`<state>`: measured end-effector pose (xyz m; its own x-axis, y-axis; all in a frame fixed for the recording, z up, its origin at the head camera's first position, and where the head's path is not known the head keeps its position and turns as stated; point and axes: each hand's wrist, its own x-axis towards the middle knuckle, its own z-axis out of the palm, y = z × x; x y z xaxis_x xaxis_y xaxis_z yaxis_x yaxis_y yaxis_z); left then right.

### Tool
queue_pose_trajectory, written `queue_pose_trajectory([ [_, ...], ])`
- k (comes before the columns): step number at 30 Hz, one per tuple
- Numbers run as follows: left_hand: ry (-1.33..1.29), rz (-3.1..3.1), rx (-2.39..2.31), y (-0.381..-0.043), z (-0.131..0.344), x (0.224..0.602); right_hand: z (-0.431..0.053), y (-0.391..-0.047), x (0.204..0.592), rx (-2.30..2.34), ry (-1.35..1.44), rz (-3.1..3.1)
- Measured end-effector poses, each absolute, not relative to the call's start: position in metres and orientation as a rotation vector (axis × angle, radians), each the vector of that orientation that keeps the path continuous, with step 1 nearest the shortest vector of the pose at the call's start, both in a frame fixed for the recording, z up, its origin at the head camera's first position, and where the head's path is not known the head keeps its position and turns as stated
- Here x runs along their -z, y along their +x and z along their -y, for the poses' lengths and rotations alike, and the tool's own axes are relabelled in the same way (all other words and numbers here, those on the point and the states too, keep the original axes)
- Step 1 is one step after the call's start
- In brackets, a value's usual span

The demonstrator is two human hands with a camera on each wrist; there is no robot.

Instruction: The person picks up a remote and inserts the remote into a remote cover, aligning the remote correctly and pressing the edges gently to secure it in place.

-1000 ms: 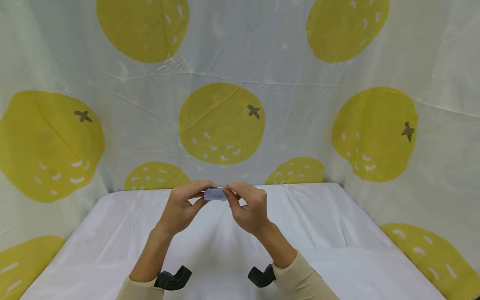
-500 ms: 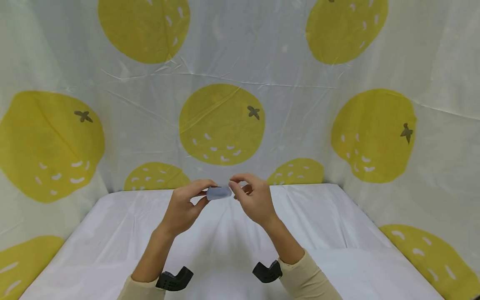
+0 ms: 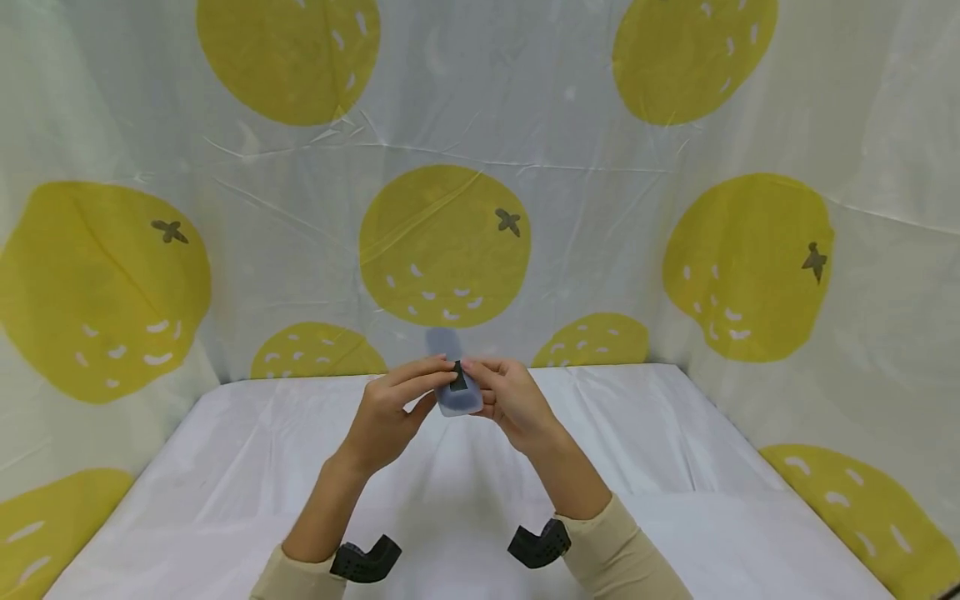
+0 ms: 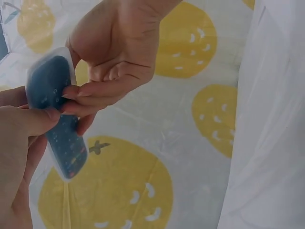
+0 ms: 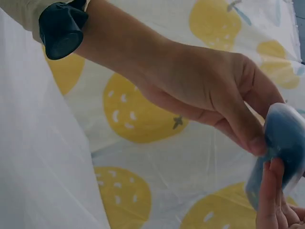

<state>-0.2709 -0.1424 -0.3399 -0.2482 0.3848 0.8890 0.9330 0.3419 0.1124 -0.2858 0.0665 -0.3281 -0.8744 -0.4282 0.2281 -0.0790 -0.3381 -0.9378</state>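
Note:
Both hands hold a small remote control in a translucent bluish cover point(image 3: 459, 405), raised over the far part of the table. The cover stands roughly upright, with a dark rectangular patch turned to the head camera. My left hand point(image 3: 393, 417) pinches it from the left, and its thumb lies on the dark button side in the left wrist view. My right hand point(image 3: 517, 406) grips the other edge; in that view its curled fingers touch the remote's face point(image 4: 55, 90). The right wrist view shows the cover's blurred blue back point(image 5: 286, 136). Fingers hide the middle.
A white cloth point(image 3: 637, 450) covers the table. Behind and at both sides hangs a pale curtain point(image 3: 585, 250) printed with big yellow fruits. Black camera mounts point(image 3: 367, 558) sit at both wrists, by beige sleeves point(image 3: 618, 546).
The covered remote has turned from lying sideways to upright. My right hand drew slightly back from its end, then took hold of its side. The left hand has shifted a little right.

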Motion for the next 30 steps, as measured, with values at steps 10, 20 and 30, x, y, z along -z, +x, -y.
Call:
queue_pose_trajectory([
  [10,-0.920,2.044,1.452,-0.2693,0.1452,0.3398,-0.0616,-0.2845,0.3278,2.385,-0.616,-1.751],
  [20,-0.784,2.078,1.906,-0.2646,0.1443,0.3323,-0.0608,-0.2844,0.3310,2.367,-0.744,-1.815],
  [30,-0.804,2.055,1.923,-0.2647,0.1470,0.3328,-0.0639,-0.2876,0.3337,2.342,-0.803,-1.850],
])
